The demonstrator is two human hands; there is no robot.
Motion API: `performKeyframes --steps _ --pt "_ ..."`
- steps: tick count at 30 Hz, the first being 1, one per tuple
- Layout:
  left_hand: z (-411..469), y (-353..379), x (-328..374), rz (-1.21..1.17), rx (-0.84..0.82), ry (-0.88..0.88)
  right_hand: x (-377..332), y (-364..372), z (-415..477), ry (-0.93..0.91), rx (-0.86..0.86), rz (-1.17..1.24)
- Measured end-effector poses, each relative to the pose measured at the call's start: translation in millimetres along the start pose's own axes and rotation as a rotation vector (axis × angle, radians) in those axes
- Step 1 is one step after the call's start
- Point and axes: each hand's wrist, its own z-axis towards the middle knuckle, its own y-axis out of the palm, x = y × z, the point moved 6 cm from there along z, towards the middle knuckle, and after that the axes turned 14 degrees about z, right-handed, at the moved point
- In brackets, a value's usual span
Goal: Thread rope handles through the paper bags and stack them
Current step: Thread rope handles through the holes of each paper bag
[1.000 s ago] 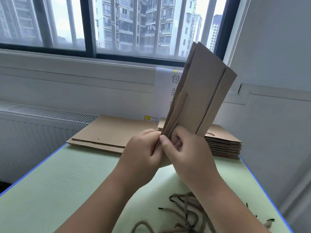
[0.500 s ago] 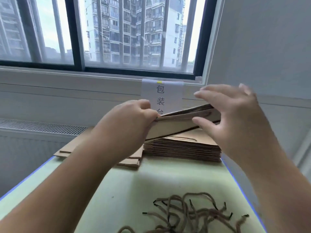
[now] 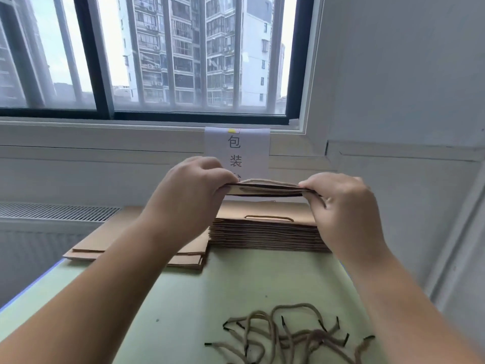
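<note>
A flat brown paper bag (image 3: 265,189) with a rope handle on top is held level, seen edge-on, just above the tall stack of handled bags (image 3: 267,233). My left hand (image 3: 194,190) pinches its left end and my right hand (image 3: 343,203) pinches its right end. A low pile of bags without handles (image 3: 110,245) lies to the left of the stack, partly hidden by my left forearm. Loose brown rope handles with black tips (image 3: 286,334) lie tangled at the near edge of the green table (image 3: 199,306).
A white wall (image 3: 409,101) stands close on the right of the table. A paper sign (image 3: 237,151) hangs under the window sill behind the stacks. A radiator grille (image 3: 52,211) runs along the left. The table's blue left edge (image 3: 29,290) is in view.
The bag went from upright in both hands to flat and level above the handled stack. My right hand, open half a second ago, now pinches the bag's right end.
</note>
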Motion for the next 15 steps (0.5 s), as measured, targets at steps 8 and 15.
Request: performKeyframes --steps 8,15 --pt "-31 92 -6 -0.087 -0.158 -0.088 72 57 -32 0.249 -0.265 -0.011" --pt "-40 135 -18 0.049 -0.207 -0.241 106 93 -45 0.314 -0.414 -0.078"
